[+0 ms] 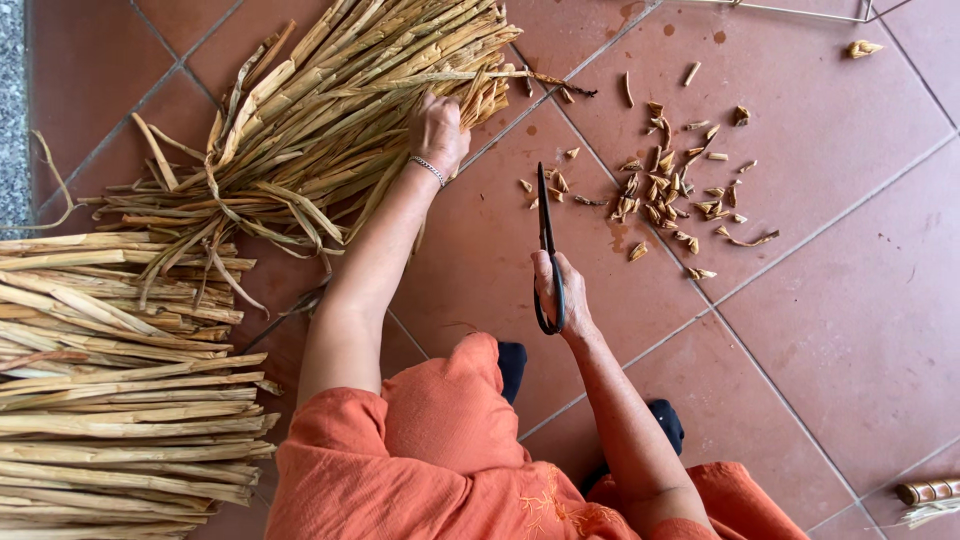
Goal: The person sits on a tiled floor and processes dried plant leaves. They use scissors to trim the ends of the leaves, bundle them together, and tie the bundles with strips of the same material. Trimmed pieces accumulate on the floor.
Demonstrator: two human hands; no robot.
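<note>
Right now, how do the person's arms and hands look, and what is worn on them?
Both arms are bare below loose orange sleeves. The left hand has a thin silver chain bracelet at the wrist. The right hand shows no ring, watch or glove.

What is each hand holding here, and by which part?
Right hand holds black scissors by the handle loops, blades shut. Left hand grips the cut ends of the dried stalk bundle.

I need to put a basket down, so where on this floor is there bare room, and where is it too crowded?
Bare tile lies right of the scissors and below the scattered cut bits. A smaller bare patch sits between the left hand and the scissors in the right hand. The left side is crowded: the loose stalk bundle and stacked stalks cover it.
</note>
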